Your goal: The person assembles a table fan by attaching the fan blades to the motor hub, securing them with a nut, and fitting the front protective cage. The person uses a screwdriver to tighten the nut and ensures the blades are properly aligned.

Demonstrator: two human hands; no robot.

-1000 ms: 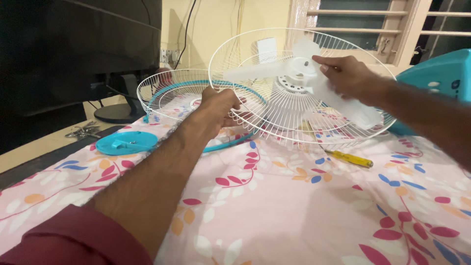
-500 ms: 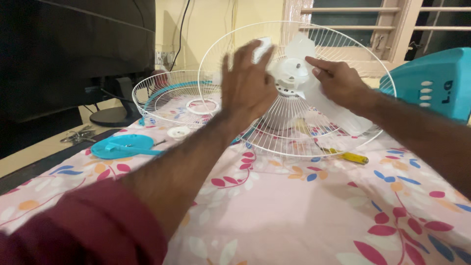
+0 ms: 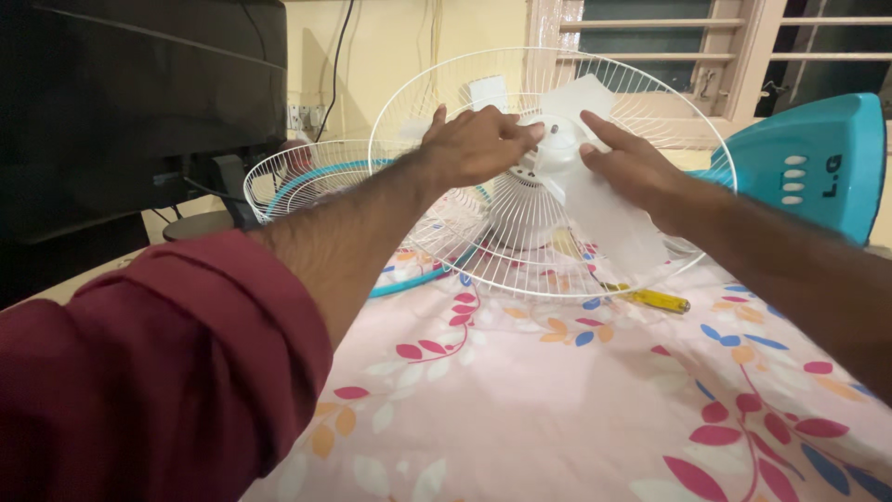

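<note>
A white wire fan guard [image 3: 650, 116] stands tilted on the bed with a translucent white fan blade [image 3: 604, 209] sitting in its middle. My left hand [image 3: 474, 144] rests on the blade's hub from the left, fingers curled over it. My right hand [image 3: 627, 163] presses on the blade from the right, fingers pointing at the hub [image 3: 555, 139]. Both hands touch the blade piece.
A second white guard with a teal rim [image 3: 307, 181] lies behind on the left. A teal fan body [image 3: 818, 158] stands at the right. A yellow-handled screwdriver [image 3: 655, 299] lies on the floral sheet [image 3: 557, 400]. A dark monitor [image 3: 139, 102] stands at the left.
My left hand left the guard's lower rim, rose and landed on the blade's hub. My right hand stayed on the blade. The view shifted, hiding the teal disc behind my sleeve.
</note>
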